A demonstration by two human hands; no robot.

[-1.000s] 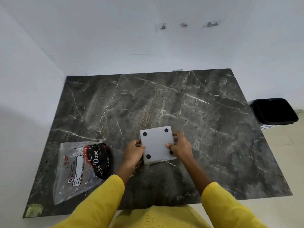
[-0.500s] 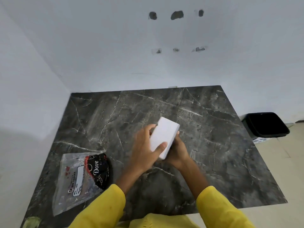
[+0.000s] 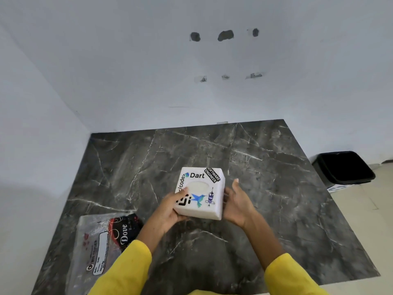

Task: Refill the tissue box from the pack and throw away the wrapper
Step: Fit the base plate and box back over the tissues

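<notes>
A white square tissue box (image 3: 200, 193) with stickers and an oval top opening showing white tissue is held just above the dark marble table (image 3: 265, 167). My left hand (image 3: 170, 209) grips its left side, thumb on the top face. My right hand (image 3: 237, 204) is against its right side, fingers partly spread. The clear plastic wrapper (image 3: 100, 241) with a dark "Dove" print lies flat at the table's front left and looks empty.
A black waste bin (image 3: 343, 169) stands open on the floor past the table's right edge. White walls close off the table's back and left sides. Yellow sleeves cover both forearms.
The box lay bottom-up on the table, showing black feet. Both hands lifted it and turned it over, so its stickered top faces up. The camera view tilted upward.
</notes>
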